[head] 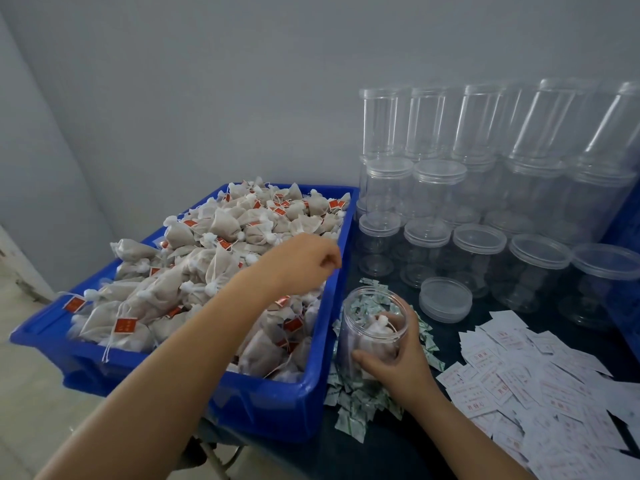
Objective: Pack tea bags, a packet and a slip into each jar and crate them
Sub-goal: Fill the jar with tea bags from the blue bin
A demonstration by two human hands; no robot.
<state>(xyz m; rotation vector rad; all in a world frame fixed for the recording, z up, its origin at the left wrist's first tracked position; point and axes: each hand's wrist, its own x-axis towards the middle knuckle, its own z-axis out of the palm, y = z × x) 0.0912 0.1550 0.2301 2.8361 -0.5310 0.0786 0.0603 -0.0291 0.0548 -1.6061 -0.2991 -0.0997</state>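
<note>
Deep blue plastic crate, rigid and straight-walled, heaped with soft gauzy tea bags, each a plump beige pouch knotted white at the neck, with thin string and a small red paper tag. Left hand above the heap near the crate's right wall, fingers loosely curled downward, nothing visibly gripped, though blur hides the fingertips. Right hand wrapped around a clear, round, smooth-walled jar, lidless, standing just right of the crate with a few tea bags inside. Around its base, a scatter of small crinkled green-and-white packets. Loose clear lid, flat and circular, just behind. Thin white paper slips with red print fanned out to the right on the dark tabletop. Stacked rows of lidded transparent jars against the pale wall.
</note>
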